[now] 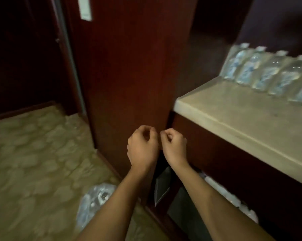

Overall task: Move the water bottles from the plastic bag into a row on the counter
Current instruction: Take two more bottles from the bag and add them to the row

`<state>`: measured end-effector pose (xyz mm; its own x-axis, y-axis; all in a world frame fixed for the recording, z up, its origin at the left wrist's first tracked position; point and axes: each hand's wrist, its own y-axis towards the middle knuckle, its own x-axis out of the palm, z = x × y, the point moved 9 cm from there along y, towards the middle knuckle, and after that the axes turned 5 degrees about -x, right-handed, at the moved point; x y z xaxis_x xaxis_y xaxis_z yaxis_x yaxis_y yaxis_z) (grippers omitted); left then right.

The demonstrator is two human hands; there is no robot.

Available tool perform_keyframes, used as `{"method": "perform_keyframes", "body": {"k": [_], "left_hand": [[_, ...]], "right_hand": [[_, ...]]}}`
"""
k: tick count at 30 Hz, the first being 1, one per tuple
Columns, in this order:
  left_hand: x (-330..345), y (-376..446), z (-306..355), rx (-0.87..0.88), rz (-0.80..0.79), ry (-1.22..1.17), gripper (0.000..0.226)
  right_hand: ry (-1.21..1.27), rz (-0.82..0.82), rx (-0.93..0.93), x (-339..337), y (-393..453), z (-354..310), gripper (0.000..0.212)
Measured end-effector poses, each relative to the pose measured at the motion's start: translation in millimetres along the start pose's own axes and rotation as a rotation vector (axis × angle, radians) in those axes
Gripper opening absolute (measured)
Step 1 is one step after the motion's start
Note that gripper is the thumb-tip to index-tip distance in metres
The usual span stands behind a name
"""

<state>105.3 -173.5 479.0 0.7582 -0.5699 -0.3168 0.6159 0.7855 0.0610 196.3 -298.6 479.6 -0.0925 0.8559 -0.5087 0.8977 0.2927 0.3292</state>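
**Between bottles: both hands empty, bag down on the floor**

I read this as the gap between one placement and the next pick. 5 water bottles (268,73) already stand in a row along the back of the counter (233,122), side by side and touching or nearly so; the row runs off the right edge, so I cannot say whether there are more. The picture is blurred, and I can make out little beyond white caps and blue labels.

The plastic bag (92,204) lies on the patterned carpet (33,153) at lower left, partly hidden behind my left forearm. It looks crumpled, with blue and clear shapes inside that I take for remaining bottles, though I cannot count them.

My left hand (142,145) and right hand (174,146) hang in front of the dark wooden panel (129,75), just beside each other, below counter height. Both have fingers loosely curled toward the palm with nothing in them. They touch neither the bag, the counter nor any bottle. Whether the knuckles of the 2 hands brush each other I cannot tell.

My judgement of the next move: turn down and left, reach into the bag's opening, close 1 hand round a bottle, then carry it up and right to the open end of the row.
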Motion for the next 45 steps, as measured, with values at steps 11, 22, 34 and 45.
{"method": "perform_keyframes", "body": {"k": [11,22,34,45], "left_hand": [[-79.5,30.8,-263.8,-0.654,0.15,0.164,0.025],[-55.4,78.1,-443.2,-1.018,-0.081,0.253,0.029],[18.3,147.4,-746.9,-1.016,-0.278,0.289,0.036],[101.1,223.0,-852.2,-0.46,-0.838,1.141,0.041]], "right_hand": [[-0.018,-0.618,0.238,270.9,-79.0,99.4,0.02],[-0.114,-1.021,0.598,428.5,-106.2,240.8,0.009],[-0.168,-1.153,0.576,686.0,-176.4,460.4,0.032],[-1.11,-1.322,-0.148,796.3,-151.8,593.6,0.07]]}}
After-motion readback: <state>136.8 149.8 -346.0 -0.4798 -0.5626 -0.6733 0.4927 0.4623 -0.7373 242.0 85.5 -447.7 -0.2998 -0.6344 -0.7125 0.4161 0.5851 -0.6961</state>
